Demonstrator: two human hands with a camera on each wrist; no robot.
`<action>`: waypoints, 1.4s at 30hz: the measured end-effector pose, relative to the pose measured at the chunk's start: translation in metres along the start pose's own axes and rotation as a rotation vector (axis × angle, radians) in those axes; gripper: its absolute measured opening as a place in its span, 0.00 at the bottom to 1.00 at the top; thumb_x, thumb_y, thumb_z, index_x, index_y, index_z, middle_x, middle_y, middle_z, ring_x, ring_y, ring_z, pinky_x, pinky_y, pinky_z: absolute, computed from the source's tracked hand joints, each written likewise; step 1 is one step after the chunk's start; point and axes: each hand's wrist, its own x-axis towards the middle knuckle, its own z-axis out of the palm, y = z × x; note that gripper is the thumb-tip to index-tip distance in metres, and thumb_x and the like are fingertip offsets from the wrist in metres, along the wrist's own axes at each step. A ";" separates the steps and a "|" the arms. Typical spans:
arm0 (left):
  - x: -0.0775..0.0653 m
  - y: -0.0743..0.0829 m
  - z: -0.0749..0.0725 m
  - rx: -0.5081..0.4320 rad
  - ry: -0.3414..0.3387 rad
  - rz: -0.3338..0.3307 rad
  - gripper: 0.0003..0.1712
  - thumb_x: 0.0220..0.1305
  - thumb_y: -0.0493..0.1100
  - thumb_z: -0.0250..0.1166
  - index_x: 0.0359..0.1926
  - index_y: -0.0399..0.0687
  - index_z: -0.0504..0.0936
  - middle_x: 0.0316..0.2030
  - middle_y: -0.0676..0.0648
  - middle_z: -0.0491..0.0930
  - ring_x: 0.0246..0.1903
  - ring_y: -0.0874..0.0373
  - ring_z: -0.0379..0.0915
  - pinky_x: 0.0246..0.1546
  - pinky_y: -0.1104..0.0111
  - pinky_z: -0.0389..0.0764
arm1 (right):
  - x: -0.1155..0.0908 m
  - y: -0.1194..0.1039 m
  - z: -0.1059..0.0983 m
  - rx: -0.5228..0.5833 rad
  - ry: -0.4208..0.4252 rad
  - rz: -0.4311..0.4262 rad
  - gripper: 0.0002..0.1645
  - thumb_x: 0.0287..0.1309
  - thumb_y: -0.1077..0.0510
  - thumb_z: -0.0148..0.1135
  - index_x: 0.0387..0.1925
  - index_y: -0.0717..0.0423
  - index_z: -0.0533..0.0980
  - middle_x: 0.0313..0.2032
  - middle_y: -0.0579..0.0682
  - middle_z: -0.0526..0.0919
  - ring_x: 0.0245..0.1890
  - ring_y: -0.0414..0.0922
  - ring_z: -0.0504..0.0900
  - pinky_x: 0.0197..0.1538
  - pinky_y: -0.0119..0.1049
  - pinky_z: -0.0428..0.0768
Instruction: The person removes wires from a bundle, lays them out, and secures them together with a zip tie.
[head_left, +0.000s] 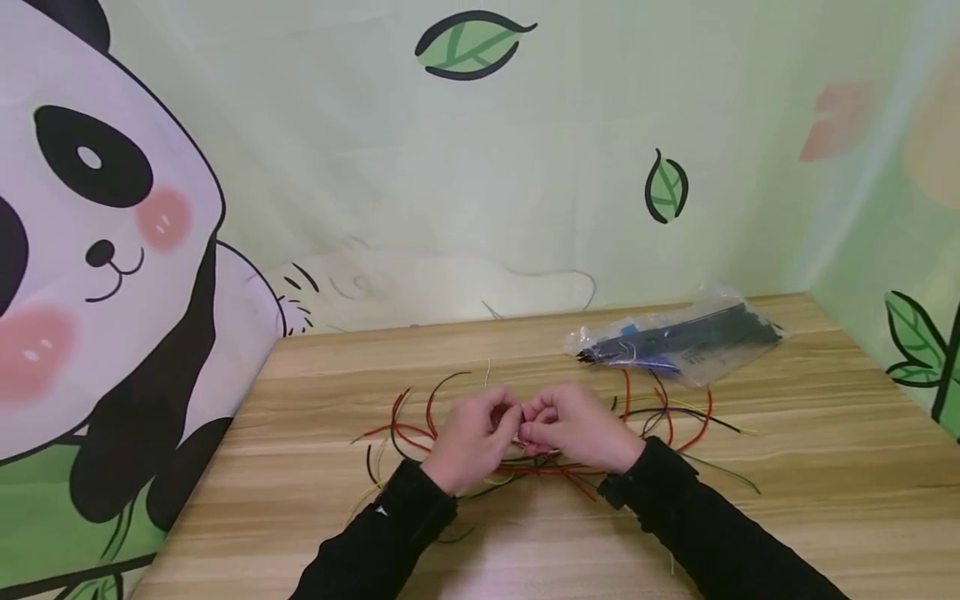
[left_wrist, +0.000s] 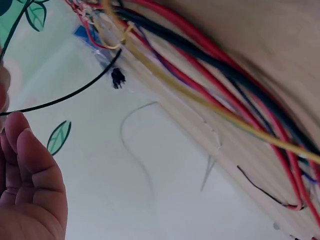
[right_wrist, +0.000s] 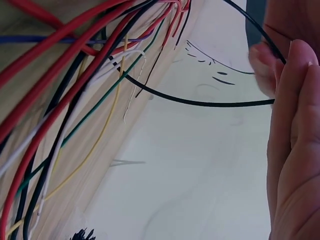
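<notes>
Both hands meet above the middle of a loose bundle of coloured wires [head_left: 540, 472], fingertips close together. My left hand [head_left: 474, 435] pinches a thin black cable tie [left_wrist: 75, 92] between thumb and finger. My right hand [head_left: 581, 427] pinches the same black strip from the other side. In the right wrist view, two stretches of it curve from the wires to the fingers. Red, black, yellow, white, green and blue wires [right_wrist: 55, 105] run below the hands and fan out to both sides. The fingers hide where the strip's ends meet.
A clear plastic bag [head_left: 738, 354] of black cable ties lies at the back right of the wooden table [head_left: 840, 467]. A printed cloth with a panda [head_left: 161, 275] and leaves hangs behind the table. Wire ends spread left and right of the hands.
</notes>
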 end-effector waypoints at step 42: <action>0.015 0.006 0.003 -0.022 0.141 -0.208 0.10 0.69 0.45 0.59 0.42 0.42 0.73 0.30 0.49 0.72 0.23 0.61 0.66 0.25 0.70 0.70 | 0.003 0.015 -0.004 -0.286 -0.043 0.014 0.06 0.59 0.64 0.64 0.26 0.61 0.81 0.18 0.47 0.81 0.20 0.43 0.81 0.25 0.32 0.76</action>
